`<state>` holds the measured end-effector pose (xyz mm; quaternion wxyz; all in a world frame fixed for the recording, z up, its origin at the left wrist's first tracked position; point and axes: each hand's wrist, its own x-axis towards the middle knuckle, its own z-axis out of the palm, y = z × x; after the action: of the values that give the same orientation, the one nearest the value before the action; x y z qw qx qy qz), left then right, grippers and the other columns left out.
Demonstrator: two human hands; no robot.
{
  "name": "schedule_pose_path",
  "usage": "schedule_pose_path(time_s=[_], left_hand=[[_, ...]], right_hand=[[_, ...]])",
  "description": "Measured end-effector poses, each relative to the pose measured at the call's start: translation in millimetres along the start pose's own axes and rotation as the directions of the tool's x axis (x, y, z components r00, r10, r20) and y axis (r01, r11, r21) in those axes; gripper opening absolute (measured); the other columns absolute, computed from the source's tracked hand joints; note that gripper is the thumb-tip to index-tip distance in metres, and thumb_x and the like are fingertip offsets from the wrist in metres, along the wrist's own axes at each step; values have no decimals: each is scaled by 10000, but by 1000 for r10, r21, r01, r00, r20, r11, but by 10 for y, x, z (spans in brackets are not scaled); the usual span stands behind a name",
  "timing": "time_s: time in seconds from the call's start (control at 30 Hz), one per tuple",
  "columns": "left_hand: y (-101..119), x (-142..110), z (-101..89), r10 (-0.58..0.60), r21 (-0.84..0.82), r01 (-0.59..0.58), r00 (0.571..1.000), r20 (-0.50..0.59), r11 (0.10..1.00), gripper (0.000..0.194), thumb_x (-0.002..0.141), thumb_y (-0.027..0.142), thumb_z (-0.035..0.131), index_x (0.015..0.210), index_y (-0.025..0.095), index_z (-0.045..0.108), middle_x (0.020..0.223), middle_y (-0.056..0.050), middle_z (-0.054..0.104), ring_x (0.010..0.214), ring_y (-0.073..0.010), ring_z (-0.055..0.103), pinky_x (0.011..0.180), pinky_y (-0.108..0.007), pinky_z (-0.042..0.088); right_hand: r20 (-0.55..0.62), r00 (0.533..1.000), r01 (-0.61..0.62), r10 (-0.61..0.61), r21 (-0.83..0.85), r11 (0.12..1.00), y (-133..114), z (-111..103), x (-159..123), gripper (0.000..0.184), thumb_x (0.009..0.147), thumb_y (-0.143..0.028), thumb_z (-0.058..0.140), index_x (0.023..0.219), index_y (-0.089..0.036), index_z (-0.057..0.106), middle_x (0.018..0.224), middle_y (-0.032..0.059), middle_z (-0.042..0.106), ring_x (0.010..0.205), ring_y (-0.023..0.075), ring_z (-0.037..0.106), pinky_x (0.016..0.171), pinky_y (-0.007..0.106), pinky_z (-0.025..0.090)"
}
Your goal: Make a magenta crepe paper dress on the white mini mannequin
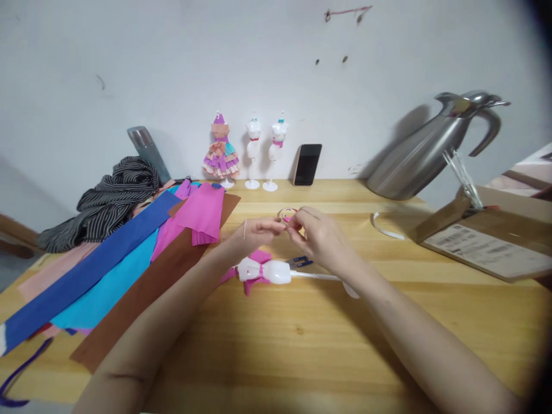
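My left hand [260, 231] and my right hand [314, 233] meet above the table, fingertips almost touching. Between the right thumb and forefinger is a small pink scrap [287, 219]. The left fingers are drawn together at the same spot; whatever they pinch is too small to make out. Just behind the fingertips shows part of a round roll [282, 211], mostly covered. Below the hands a white mini dress form [276, 272] lies on its side, pink fabric [260, 256] wrapped around its waist. Small blue-handled snips [302, 262] lie beside it, partly hidden.
Fabric strips, including a blue one [99, 265] and a brown one [142, 293], cover the left side. Three dress forms, one in a ruffled dress [221, 158], stand by the wall near a phone [307, 165]. A steel jug [414, 149] and cardboard box [478, 244] are right.
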<state>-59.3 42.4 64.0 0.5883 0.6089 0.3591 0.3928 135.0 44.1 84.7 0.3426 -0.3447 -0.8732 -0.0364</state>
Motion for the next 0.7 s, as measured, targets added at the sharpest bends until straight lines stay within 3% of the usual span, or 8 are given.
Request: schedule_pose_path(time_s=[0.1,0.17,0.3,0.4,0.5,0.6,0.7], left_hand=[[59,-28,21,-91,-82,86,994,-53,993,270,733,212,691,998,181,737,1288,-101,641,1183,-277,580,956,-405,474],[94,-37,29,-138,-173,121,986,-89,977,382,761,235,684,1140,187,678,1382,-120,565,1148,-263,605,939,-400,484],[136,-41,58,-184,-359,134,977,-109,924,607,838,339,633,1395,197,437,1440,-180,481,1050,-236,650,897,-399,503],[152,-57,129,-226,-336,163,961,-158,928,566,905,430,525,1399,179,408,1370,-184,540,1018,-239,656,852,-383,516],[180,-92,237,-245,-266,180,941,-235,947,492,941,465,435,1354,198,453,1348,-159,559,1038,-249,648,832,-373,523],[224,-119,345,-291,-253,219,910,-295,942,447,953,461,402,1323,218,470,1335,-136,572,1041,-257,645,778,-356,538],[246,-119,417,-332,-266,246,873,-356,932,414,958,432,398,1300,212,476,1300,-126,594,1006,-254,655,723,-333,537]], right_hand=[[-39,999,-1,0,-25,1000,-29,-1,11,160,847,-121,465,715,-212,481,675,34,537,604,168,480,575,287,377],[-65,998,-1,1,3,1000,-76,-31,14,160,854,-132,462,718,-216,467,678,35,531,621,174,484,590,298,391],[-33,999,-30,40,277,960,-286,-149,-4,161,894,-158,462,745,-219,463,696,12,540,654,158,518,649,300,431],[87,994,-102,66,508,855,-507,-202,-36,151,907,-188,496,758,-212,488,720,-3,584,653,135,539,618,266,430],[167,985,-144,53,601,786,-683,-166,-70,160,903,-175,511,746,-203,500,724,-2,597,658,130,541,608,257,429],[134,990,-122,50,608,785,-766,-72,-101,163,892,-131,506,744,-201,500,713,-2,587,668,134,536,633,268,431],[72,997,-73,41,541,838,-788,27,-128,158,875,-106,486,751,-203,485,716,10,567,672,146,523,624,279,418]])
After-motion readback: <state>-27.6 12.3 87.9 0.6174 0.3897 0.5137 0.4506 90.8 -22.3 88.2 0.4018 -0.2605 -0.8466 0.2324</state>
